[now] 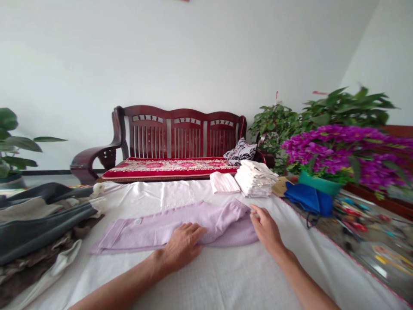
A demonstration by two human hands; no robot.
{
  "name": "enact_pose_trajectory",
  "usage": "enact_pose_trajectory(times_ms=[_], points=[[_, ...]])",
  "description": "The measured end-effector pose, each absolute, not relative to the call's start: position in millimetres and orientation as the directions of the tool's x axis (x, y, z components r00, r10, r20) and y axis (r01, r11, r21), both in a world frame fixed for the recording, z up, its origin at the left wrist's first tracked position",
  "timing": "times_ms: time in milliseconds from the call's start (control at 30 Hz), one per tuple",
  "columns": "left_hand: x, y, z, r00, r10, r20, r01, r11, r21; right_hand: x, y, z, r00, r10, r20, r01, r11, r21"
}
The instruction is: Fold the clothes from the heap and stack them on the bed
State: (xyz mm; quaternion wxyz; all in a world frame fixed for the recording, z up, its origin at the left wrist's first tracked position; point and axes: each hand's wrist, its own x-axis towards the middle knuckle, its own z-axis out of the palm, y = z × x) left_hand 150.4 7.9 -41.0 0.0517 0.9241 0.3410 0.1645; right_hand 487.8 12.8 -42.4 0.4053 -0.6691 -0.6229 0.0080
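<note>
A lavender knit garment [155, 230] lies lengthwise across the white cloth, folded over on itself. It has a small pale label near its left end and a gathered, bunched part toward the right; what kind of garment it is I cannot tell. My left hand [183, 243] rests flat on its near middle, palm down with the fingers extended. At the garment's right end is my right hand [266, 228], its thumb and forefinger slightly apart at the fabric's edge. Behind it, a stack of folded white clothes [254, 178] stands beside a folded pink-striped piece [224, 183].
Loose dark and grey clothes [41, 219] are heaped at the left. On the right are a blue cloth bag [306, 200], purple flowers [348, 150] in a green pot and scattered small items. A wooden bench [180, 133] with a red cover stands beyond the white cloth [226, 280].
</note>
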Motion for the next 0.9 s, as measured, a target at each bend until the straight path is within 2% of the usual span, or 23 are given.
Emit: enact_pose_trajectory(times_ms=[100,167,267,333,367,500,633,800,833,900], points=[[149.4,8.7,-41.7,0.736,0.605,0.304,0.548,-0.796,0.257,485.2,28.7,-27.3,0.183,0.840,0.510,0.800,0.174,-0.574],[150.5,6.9,-45.6,0.745,0.576,0.336,0.498,-0.816,0.294,478.0,39.7,-16.4,0.159,0.876,0.456,0.740,0.199,-0.642],[152.9,4.7,-52.9,0.739,0.564,0.369,0.459,-0.822,0.337,463.0,49.8,-3.7,0.118,0.969,0.216,0.578,0.110,-0.809],[153.3,4.5,-56.1,0.735,0.568,0.370,0.455,-0.818,0.351,457.4,49.2,1.1,0.081,0.995,0.062,0.494,0.014,-0.870],[153.0,4.7,-56.9,0.735,0.569,0.369,0.453,-0.817,0.356,457.7,46.5,2.4,0.073,0.997,0.030,0.468,-0.008,-0.884],[149.9,5.0,-55.9,0.735,0.560,0.382,0.427,-0.820,0.380,481.2,25.1,-1.2,0.109,0.990,0.086,0.407,0.034,-0.913],[149.2,4.3,-52.8,0.726,0.577,0.373,0.453,-0.811,0.371,512.0,4.9,-12.3,0.113,0.993,0.039,0.369,-0.006,-0.929],[149.8,1.8,-49.9,0.715,0.587,0.379,0.473,-0.806,0.356,517.0,-1.3,-16.0,0.066,0.998,-0.023,0.137,-0.031,-0.990],[149.6,1.3,-49.4,0.714,0.590,0.377,0.476,-0.804,0.356,515.4,-0.9,-16.2,0.074,0.997,-0.024,0.135,-0.034,-0.990],[148.9,0.7,-48.9,0.710,0.597,0.375,0.483,-0.799,0.358,512.6,0.3,-17.8,0.129,0.990,0.051,0.251,0.017,-0.968]])
